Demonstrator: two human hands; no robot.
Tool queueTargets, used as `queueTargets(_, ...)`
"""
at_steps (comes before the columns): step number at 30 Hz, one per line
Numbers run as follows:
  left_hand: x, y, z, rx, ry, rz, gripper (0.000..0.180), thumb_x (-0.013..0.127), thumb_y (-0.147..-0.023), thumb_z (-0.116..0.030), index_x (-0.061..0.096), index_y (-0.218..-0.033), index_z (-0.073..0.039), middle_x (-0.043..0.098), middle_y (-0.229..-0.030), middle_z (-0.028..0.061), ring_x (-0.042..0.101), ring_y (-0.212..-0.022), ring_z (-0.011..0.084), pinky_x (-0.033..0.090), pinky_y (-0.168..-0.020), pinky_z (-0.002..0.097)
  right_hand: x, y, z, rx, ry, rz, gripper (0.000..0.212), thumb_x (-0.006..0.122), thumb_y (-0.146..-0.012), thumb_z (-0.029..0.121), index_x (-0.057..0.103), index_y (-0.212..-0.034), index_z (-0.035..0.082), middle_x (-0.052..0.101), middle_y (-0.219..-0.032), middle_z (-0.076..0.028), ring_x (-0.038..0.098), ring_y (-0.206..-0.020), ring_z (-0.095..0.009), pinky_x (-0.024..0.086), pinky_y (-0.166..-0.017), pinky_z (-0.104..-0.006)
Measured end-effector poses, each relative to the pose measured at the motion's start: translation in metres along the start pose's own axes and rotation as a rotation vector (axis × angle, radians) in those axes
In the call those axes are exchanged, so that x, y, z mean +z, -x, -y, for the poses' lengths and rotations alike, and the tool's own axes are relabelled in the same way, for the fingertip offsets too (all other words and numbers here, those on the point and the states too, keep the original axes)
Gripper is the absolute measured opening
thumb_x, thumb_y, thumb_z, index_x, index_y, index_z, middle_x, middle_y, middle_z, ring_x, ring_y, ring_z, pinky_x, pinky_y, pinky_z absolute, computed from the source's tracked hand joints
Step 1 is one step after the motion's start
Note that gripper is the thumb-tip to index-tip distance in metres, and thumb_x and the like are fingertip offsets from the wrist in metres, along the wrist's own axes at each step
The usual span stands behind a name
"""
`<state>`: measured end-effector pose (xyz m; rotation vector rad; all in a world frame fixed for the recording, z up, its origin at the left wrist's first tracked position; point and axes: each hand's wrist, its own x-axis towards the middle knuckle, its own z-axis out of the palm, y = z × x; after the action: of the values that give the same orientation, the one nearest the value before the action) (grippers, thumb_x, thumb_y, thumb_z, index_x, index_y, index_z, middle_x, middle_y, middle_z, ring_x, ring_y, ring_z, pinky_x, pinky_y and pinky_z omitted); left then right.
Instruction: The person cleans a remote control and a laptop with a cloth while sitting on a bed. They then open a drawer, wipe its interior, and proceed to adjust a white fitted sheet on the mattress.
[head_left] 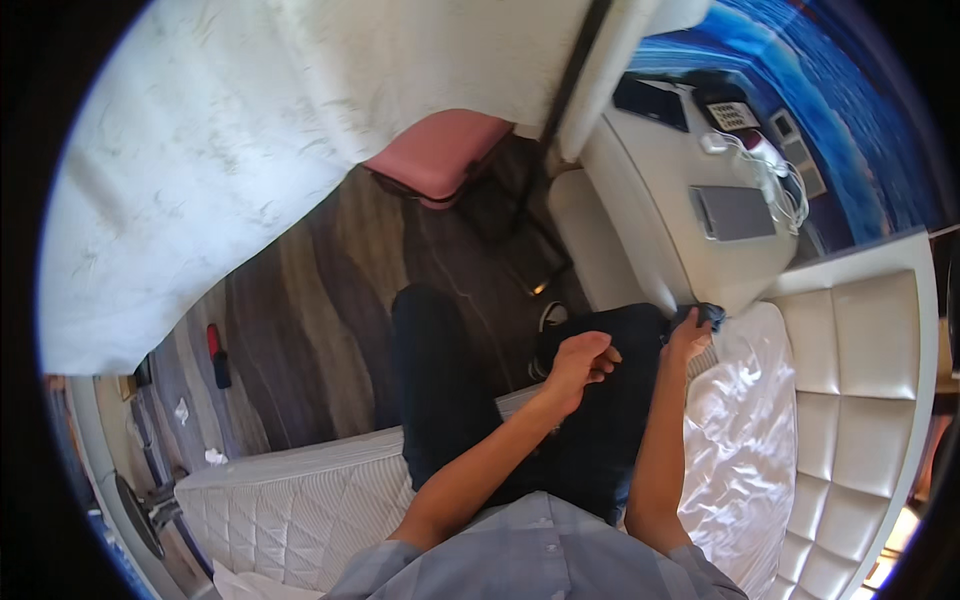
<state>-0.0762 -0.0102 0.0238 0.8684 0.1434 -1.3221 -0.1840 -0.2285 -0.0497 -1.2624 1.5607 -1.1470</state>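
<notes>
My right hand (686, 340) is closed on a crumpled grey-blue cloth (712, 316), beside the corner of the nightstand-like desk end and the edge of the bed. Whether the cloth is a sock or a rag cannot be made out. Over my dark-trousered right thigh (625, 325) hangs my left hand (583, 368), its fingers curled in loosely and nothing showing in them. I sit on the edge of a white quilted mattress (300, 510), knees apart. A shiny white pillow (745, 430) lies to my right.
A pale desk (650, 170) at the far right bears a grey notebook-like slab (738, 213), a coiled white cable (790, 200), a telephone (738, 113) and a dark tablet (650, 103). A pink suitcase (445, 150) stands by the curtain (230, 150). A red-and-black object (217, 355) lies on the floor.
</notes>
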Motion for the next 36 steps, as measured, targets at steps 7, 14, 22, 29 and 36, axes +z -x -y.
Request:
queueTargets(7, -0.037, 0.014, -0.038, 0.136, 0.101, -0.187, 0.013, 0.057, -0.093, -0.023, 0.06, -0.097, -0.01, 0.065, -0.083, 0.0057, 0.057, -0.071, 0.0153, 0.044, -0.065, 0.0302, 0.08, 0.08, 0.079, -0.127, 0.169, 0.547, 0.042, 0.062, -0.093, 0.023, 0.057, -0.122, -0.006, 0.062, -0.114, -0.014, 0.056, -0.104, -0.023, 0.043, -0.094, -0.0335)
queueTargets(14, -0.074, -0.004, -0.034, 0.129, 0.176, -0.281, 0.014, 0.055, -0.094, -0.02, 0.061, -0.099, -0.008, 0.067, -0.082, 0.0054, 0.059, -0.068, 0.0128, 0.045, -0.06, 0.0275, 0.082, 0.09, 0.114, 0.056, 0.142, 0.684, 0.036, 0.062, -0.092, 0.025, 0.061, -0.115, -0.003, 0.065, -0.103, -0.011, 0.056, -0.094, -0.018, 0.045, -0.085, -0.0334)
queueTargets(22, -0.083, -0.036, -0.057, -0.018, 0.264, -0.265, 0.015, 0.057, -0.095, -0.026, 0.062, -0.092, -0.012, 0.068, -0.084, 0.0042, 0.057, -0.07, 0.0117, 0.043, -0.062, 0.0269, 0.153, -0.057, 0.106, -0.924, 1.127, 0.375, 0.043, 0.053, -0.093, 0.01, 0.045, -0.133, -0.005, 0.052, -0.132, -0.025, 0.056, -0.114, -0.04, 0.048, -0.092, -0.043)
queueTargets(29, -0.043, -0.034, -0.153, 0.017, 0.318, -0.284, 0.015, 0.055, -0.097, -0.025, 0.061, -0.091, -0.013, 0.066, -0.081, 0.0012, 0.056, -0.068, 0.0086, 0.042, -0.059, 0.0231, 0.272, -0.102, 0.12, -1.236, 1.159, 0.379, 0.046, 0.051, -0.096, 0.019, 0.042, -0.136, -0.003, 0.039, -0.141, -0.029, 0.037, -0.132, -0.043, 0.034, -0.107, -0.0482)
queueTargets(36, -0.008, 0.064, -0.246, 0.227, 0.477, -0.462, 0.015, 0.055, -0.096, -0.025, 0.062, -0.095, -0.011, 0.066, -0.081, 0.0006, 0.056, -0.066, 0.0072, 0.042, -0.056, 0.0212, 0.212, -0.086, 0.121, -1.182, 1.344, 0.741, 0.072, 0.058, -0.076, 0.003, 0.027, -0.139, -0.014, 0.03, -0.144, -0.034, 0.029, -0.135, -0.046, 0.024, -0.115, -0.0453)
